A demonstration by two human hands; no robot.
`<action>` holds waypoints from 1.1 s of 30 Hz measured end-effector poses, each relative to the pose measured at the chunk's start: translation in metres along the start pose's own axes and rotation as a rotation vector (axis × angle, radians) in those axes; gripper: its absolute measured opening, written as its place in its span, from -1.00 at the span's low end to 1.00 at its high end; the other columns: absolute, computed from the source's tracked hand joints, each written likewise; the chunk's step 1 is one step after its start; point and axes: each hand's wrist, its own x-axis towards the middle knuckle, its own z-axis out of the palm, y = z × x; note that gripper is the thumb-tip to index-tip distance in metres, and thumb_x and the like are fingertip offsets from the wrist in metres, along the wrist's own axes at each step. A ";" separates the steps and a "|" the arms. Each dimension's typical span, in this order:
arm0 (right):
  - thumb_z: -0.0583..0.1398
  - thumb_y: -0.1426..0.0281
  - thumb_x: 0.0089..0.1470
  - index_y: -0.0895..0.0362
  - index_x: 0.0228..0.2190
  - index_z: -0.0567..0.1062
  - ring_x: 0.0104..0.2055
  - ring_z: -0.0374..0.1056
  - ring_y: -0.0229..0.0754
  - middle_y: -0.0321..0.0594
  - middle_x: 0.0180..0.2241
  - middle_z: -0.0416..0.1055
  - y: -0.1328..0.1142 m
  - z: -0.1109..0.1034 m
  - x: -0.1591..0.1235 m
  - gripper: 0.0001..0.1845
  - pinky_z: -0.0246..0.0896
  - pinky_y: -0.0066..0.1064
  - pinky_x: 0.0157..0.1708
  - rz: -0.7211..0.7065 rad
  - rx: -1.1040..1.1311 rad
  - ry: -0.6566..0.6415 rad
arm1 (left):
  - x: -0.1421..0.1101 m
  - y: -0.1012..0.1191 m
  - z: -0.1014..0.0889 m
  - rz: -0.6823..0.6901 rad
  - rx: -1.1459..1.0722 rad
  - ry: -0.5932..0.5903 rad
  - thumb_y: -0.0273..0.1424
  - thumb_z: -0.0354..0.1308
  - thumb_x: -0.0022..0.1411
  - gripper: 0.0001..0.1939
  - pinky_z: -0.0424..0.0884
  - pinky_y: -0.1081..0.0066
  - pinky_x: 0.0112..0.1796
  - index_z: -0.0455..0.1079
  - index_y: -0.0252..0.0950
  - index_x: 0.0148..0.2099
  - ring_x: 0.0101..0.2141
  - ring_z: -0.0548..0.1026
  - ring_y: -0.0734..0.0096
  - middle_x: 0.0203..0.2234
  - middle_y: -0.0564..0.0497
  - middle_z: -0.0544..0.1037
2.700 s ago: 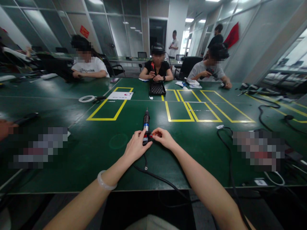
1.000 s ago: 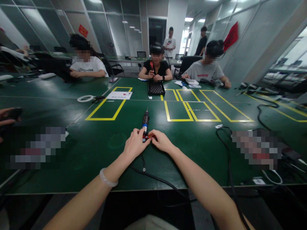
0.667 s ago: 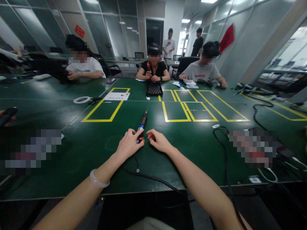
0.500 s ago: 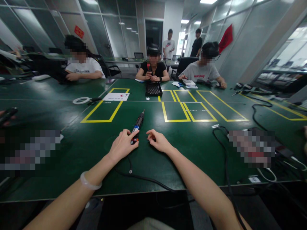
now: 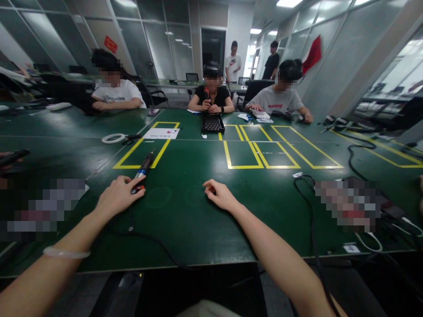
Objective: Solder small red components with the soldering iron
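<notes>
My left hand (image 5: 116,197) is closed round the rear end of a black electric screwdriver (image 5: 142,169) with a blue band and red buttons; the tool lies on the green table (image 5: 185,220), tip pointing away toward a yellow taped rectangle (image 5: 145,147). Its black cable (image 5: 150,240) trails back to the near edge. My right hand (image 5: 220,195) rests on the table to the right, apart from the tool, fingers curled loosely with thumb and forefinger close together; nothing shows in them.
Three seated people work at the far side, two more stand behind. A black tray (image 5: 212,123), a white paper (image 5: 161,133) and a white tape roll (image 5: 113,138) lie mid-table. Black cables (image 5: 309,207) loop at right. Another person's hand (image 5: 8,158) holds a dark object at left.
My left hand has slid the screwdriver left across the table, away from my right hand, which let go of it and stayed in place. The cable followed.
</notes>
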 end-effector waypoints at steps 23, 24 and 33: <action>0.10 0.51 0.06 0.13 -0.29 0.47 -0.34 0.31 -0.26 -0.25 -0.35 0.42 0.001 0.001 0.003 -0.82 0.18 -0.43 -0.30 -0.022 -0.045 -0.011 | -0.003 -0.024 -0.001 -0.133 0.323 0.117 -0.23 -0.26 0.35 -0.51 0.25 0.41 -0.30 0.21 -0.35 0.18 -0.17 0.38 0.15 -0.05 -0.18 0.38; 0.10 0.51 0.07 0.13 -0.29 0.47 -0.34 0.31 -0.26 -0.25 -0.36 0.42 0.002 0.001 0.003 -0.82 0.17 -0.43 -0.30 -0.025 -0.047 -0.010 | -0.003 -0.023 0.000 -0.143 0.308 0.130 -0.23 -0.27 0.35 -0.51 0.25 0.42 -0.32 0.20 -0.34 0.18 -0.17 0.38 0.15 -0.04 -0.18 0.37; 0.10 0.50 0.08 0.14 -0.30 0.47 -0.34 0.31 -0.26 -0.25 -0.35 0.42 0.002 0.001 0.003 -0.84 0.17 -0.44 -0.30 -0.040 -0.068 -0.010 | -0.004 -0.015 -0.009 -0.162 0.219 0.180 -0.20 -0.40 0.37 -0.43 0.26 0.39 -0.41 0.23 -0.44 0.12 -0.32 0.44 0.16 -0.14 -0.22 0.43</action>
